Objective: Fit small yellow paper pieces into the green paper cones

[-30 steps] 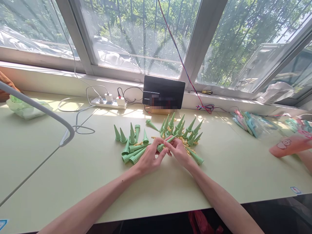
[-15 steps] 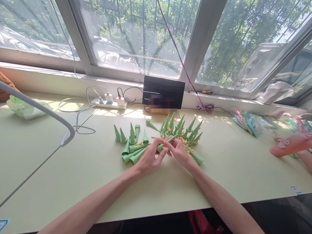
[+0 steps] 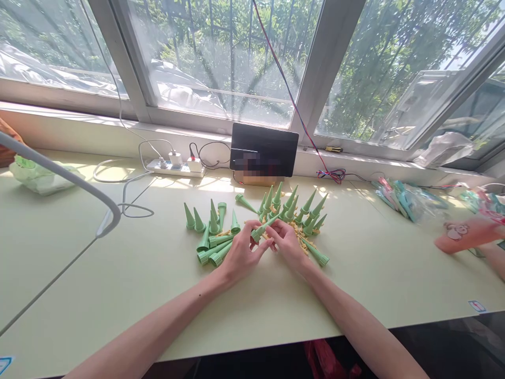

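Note:
Between my two hands lies a green plastic spike (image 3: 258,232), slanting with its ribbed cap end toward the lower left and its tip up to the right. My left hand (image 3: 245,249) is closed around the cap end. Close against the spike's right side, my right hand (image 3: 288,243) has its fingers pinched together; what is in them is too small to make out. Behind my hands stand several upright green spikes (image 3: 291,206), with small yellow plastic pieces (image 3: 303,243) heaped among them. More spikes (image 3: 215,257) lie on their sides by my left hand.
A dark tablet (image 3: 264,150) leans at the back of the pale table (image 3: 130,295). A power strip (image 3: 175,167) with cables sits left of it. At right are bagged items (image 3: 406,202) and another person's hand (image 3: 495,258) beside a pink pouch (image 3: 465,234). A grey tube (image 3: 74,181) crosses the left.
The spike between my hands has shifted slightly left, and its cap end shows more clearly. My right fingers have drawn a little away from its middle.

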`<control>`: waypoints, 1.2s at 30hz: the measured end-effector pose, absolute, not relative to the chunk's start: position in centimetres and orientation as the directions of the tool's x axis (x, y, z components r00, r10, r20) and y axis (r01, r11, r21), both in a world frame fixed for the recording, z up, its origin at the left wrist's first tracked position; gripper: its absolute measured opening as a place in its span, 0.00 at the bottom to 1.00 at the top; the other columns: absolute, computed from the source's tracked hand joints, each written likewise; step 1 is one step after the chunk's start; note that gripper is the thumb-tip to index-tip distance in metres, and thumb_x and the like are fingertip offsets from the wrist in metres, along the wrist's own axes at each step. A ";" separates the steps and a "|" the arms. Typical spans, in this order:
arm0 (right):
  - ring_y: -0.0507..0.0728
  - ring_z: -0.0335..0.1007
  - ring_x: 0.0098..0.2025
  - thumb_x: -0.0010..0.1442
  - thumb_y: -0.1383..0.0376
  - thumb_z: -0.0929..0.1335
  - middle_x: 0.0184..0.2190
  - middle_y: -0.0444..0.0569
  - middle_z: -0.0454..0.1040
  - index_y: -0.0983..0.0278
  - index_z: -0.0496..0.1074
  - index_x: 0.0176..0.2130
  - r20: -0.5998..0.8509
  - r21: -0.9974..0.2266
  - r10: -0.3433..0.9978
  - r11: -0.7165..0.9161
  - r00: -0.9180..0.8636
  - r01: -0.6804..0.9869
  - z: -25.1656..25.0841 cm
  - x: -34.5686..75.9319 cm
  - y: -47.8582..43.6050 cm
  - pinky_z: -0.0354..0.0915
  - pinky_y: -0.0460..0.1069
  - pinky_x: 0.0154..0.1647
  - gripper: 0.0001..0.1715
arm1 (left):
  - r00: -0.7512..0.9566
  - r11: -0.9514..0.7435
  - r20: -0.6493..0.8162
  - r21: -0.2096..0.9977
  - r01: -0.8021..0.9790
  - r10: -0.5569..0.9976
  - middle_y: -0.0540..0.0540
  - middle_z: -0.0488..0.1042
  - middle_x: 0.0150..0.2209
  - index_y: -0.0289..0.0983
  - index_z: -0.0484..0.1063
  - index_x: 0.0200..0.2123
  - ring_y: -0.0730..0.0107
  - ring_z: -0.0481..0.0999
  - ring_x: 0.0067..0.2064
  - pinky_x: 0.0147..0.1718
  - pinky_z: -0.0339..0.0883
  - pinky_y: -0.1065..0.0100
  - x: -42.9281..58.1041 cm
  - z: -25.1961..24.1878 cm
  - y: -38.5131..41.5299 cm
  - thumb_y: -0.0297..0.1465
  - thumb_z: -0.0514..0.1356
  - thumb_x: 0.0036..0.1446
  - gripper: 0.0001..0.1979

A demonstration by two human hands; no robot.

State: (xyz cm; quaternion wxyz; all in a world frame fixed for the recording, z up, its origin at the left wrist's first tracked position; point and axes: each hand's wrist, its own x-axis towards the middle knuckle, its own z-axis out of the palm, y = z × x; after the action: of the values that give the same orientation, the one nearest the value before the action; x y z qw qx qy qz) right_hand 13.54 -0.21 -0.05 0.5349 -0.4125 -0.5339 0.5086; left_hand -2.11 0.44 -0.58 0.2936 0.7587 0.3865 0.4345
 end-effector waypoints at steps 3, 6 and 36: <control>0.48 0.56 0.17 0.58 0.47 0.71 0.19 0.38 0.63 0.62 0.66 0.29 0.132 -0.989 0.989 0.126 -0.071 -0.080 -0.3 13.6 -0.1 0.56 0.46 0.19 0.22 | 0.327 -0.526 0.430 0.791 0.313 0.842 0.48 0.70 0.44 0.42 0.60 0.47 0.79 0.69 0.26 0.27 0.65 0.73 -2.1 -0.7 0.5 0.38 0.60 0.60 0.15; 0.48 0.57 0.16 0.59 0.45 0.69 0.16 0.38 0.62 0.61 0.62 0.26 0.118 -0.993 0.990 0.115 -0.077 -0.035 -0.5 13.7 0.0 0.55 0.46 0.19 0.26 | 0.323 -0.537 0.447 0.792 0.292 0.835 0.47 0.69 0.44 0.41 0.61 0.47 0.78 0.70 0.28 0.29 0.68 0.71 -2.1 -0.8 0.4 0.37 0.59 0.61 0.14; 0.51 0.53 0.22 0.68 0.48 0.60 0.19 0.41 0.56 0.61 0.55 0.23 0.308 -0.896 0.950 0.310 -0.057 0.317 -1.2 13.6 -0.1 0.51 0.48 0.23 0.28 | 0.415 -0.186 0.145 0.981 0.059 0.898 0.55 0.57 0.27 0.38 0.59 0.31 0.79 0.56 0.23 0.19 0.54 0.74 -2.0 0.2 0.8 0.47 0.52 0.64 0.19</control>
State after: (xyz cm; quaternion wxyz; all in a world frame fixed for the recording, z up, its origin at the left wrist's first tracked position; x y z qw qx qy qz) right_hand 13.64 -0.12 -1.21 0.4834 -0.4877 -0.6492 0.3273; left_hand -1.99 0.81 0.18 0.5241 0.6581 0.3636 0.4001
